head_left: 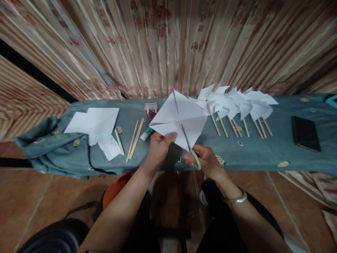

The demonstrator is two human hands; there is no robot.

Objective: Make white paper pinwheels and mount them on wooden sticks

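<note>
My left hand (159,146) grips a white square of paper (168,130) near its lower edge, thumb on top. Slits run inward from several of the paper's corners. Closed round light-green handles, my right hand (201,158) holds a pair of scissors (195,160). Their blade lies along the slit at the corner nearest me. Just left of the paper are a glue stick (146,134), partly covered by my hand and the paper, and a small red box (152,111) of shiny metal pieces.
Several white paper pinwheels (237,103) on wooden sticks lie in a row at right, with a dark phone (305,133) beyond. Leftward are loose wooden sticks (135,140), a white pen (119,141) and white paper sheets (102,117). A green cloth (163,163) covers the narrow table before a curtain (168,45).
</note>
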